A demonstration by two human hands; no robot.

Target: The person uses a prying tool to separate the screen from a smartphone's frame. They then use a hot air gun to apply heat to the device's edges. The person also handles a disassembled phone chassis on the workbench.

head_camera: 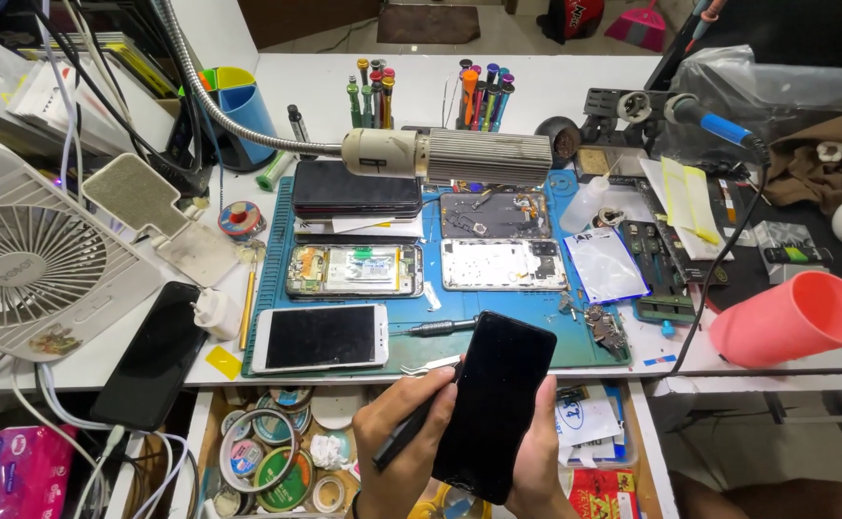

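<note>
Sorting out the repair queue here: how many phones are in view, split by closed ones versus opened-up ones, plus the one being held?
Held phone, in right hand, left hand holding a dark tool: 1
Closed phones: white, black on table edge, dark on the mat: 3
Opened phones:: 3
Total: 7

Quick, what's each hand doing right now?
Left hand: closed on a thin black tool.
Right hand: holding the black phone.
</note>
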